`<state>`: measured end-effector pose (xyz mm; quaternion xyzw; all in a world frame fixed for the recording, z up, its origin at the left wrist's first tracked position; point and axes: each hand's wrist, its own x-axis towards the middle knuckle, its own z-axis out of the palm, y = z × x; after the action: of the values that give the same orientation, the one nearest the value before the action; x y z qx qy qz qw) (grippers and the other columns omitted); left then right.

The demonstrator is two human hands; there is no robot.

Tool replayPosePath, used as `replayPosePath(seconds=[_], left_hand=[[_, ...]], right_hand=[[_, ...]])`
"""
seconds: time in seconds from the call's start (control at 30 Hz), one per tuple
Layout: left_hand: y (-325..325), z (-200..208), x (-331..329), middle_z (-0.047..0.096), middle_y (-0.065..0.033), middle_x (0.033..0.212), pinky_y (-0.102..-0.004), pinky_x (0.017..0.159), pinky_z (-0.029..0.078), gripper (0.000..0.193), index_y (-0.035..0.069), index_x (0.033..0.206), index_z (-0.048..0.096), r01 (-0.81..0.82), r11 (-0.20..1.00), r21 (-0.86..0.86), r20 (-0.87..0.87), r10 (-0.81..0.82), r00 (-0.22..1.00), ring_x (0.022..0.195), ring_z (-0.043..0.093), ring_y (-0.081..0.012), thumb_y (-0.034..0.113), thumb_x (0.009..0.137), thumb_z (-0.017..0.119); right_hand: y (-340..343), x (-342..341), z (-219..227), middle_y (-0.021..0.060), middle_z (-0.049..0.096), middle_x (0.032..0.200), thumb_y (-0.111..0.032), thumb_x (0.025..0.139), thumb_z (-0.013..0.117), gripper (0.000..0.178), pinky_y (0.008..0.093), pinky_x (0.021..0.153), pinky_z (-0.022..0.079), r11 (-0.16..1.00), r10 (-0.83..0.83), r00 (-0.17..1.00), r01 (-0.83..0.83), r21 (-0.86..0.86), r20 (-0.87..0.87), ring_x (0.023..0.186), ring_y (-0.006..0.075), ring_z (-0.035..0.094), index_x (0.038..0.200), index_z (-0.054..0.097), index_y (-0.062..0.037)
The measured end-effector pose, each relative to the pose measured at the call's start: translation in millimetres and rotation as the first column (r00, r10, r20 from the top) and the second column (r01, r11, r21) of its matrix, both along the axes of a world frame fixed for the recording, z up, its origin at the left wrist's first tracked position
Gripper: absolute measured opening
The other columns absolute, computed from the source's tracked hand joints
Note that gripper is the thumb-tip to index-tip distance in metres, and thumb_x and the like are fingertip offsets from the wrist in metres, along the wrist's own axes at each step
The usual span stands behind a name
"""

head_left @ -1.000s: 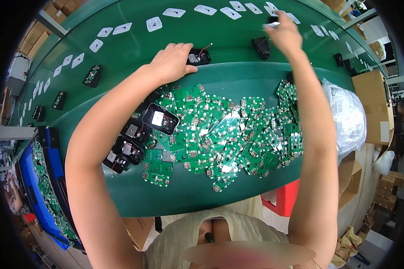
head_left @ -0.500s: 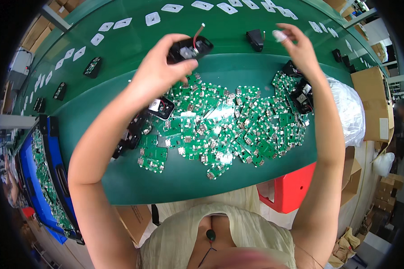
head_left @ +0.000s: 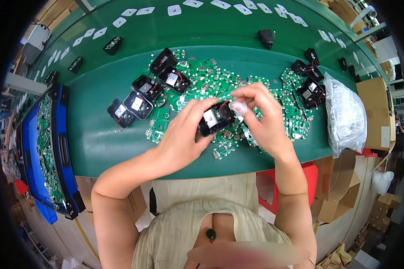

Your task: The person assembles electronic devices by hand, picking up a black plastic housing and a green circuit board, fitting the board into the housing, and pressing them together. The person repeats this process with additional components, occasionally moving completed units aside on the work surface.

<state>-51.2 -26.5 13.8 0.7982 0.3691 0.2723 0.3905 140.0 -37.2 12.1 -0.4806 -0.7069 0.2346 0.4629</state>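
My left hand [head_left: 184, 132] grips an open black plastic housing [head_left: 210, 119] over the front of the board pile. A pale square part and red wires show inside it. My right hand [head_left: 265, 119] meets the housing's right edge, its thumb and fingers drawn together near the red wires. A whitish cover [head_left: 239, 108] sits on one of its fingertips. What these fingers pinch is hidden. Behind and around both hands spreads a heap of green circuit boards [head_left: 206, 74]. More open black housings [head_left: 174, 78] with wires lie left of the heap.
Black housings [head_left: 310, 92] and a clear plastic bag [head_left: 345, 114] lie at the right, beside a cardboard box [head_left: 373, 112]. A blue crate [head_left: 29, 148] of boards stands left. Across the far green belt [head_left: 188, 29] run white plates [head_left: 175, 10] and black housings [head_left: 266, 38].
Both hands have come down and inward from the far side, meeting over the boards. The left hand still carries a black housing; the right hand now touches it. The view has shifted somewhat.
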Motion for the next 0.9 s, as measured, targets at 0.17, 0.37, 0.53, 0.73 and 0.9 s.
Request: replayPosePath(seconds=[0.17,0.37,0.53,0.73,0.9], left_hand=[[-16,-14,-8,0.045,-0.0148,0.104,-0.0393,0.074,0.045,0.067,0.008,0.124,0.037,0.044,0.991,0.129,0.007,-0.045,0.999,0.092,0.050,-0.0344,-0.006,0.065,0.065],[-16,-16,-8,0.044,-0.0157,0.106,-0.0400,0.076,0.044,0.067,0.008,0.124,0.037,0.042,0.984,0.172,0.016,-0.046,0.999,0.093,0.049,-0.0352,-0.006,0.065,0.065],[0,-23,-9,0.048,-0.0163,0.107,-0.0343,0.079,0.044,0.064,0.004,0.122,0.040,-0.110,0.993,0.030,-0.045,0.112,0.993,0.098,0.051,-0.0336,-0.008,0.064,0.065],[14,-14,-16,0.050,-0.0064,0.113,-0.0275,0.086,0.042,0.051,0.004,0.126,0.039,0.025,0.851,-0.524,0.397,0.218,0.891,0.102,0.049,-0.0140,0.004,0.080,0.062],[28,-12,-14,0.054,-0.0086,0.107,-0.0299,0.078,0.046,0.037,0.002,0.126,0.040,0.052,0.723,-0.689,0.467,0.388,0.795,0.089,0.055,-0.0170,0.016,0.092,0.045]], right_hand=[[-12,-16,7,0.0089,0.056,0.087,0.001,0.075,0.063,0.021,0.0271,0.057,0.047,0.994,-0.096,0.993,0.092,-0.062,-0.072,0.079,0.0188,0.056,0.095,0.058,-0.0001],[-15,-9,0,0.0105,0.054,0.083,0.002,0.073,0.062,0.014,0.0316,0.064,0.047,0.998,0.061,0.992,-0.062,0.010,0.111,0.078,0.0247,0.055,0.087,0.058,-0.0007],[-9,-22,4,0.0119,0.055,0.084,0.001,0.074,0.062,0.017,0.0338,0.066,0.047,0.964,0.125,0.949,-0.184,0.190,0.288,0.078,0.0272,0.055,0.089,0.057,-0.0018],[44,11,-8,0.0083,0.057,0.090,-0.007,0.077,0.060,0.024,0.0359,0.069,0.046,0.963,-0.270,0.887,0.254,0.092,0.375,0.082,0.0239,0.056,0.101,0.055,-0.0056],[73,21,-44,0.0084,0.056,0.109,-0.006,0.079,0.056,0.035,0.0368,0.087,0.042,0.947,-0.083,0.891,0.210,-0.245,0.446,0.101,0.0268,0.051,0.114,0.052,-0.0080]])
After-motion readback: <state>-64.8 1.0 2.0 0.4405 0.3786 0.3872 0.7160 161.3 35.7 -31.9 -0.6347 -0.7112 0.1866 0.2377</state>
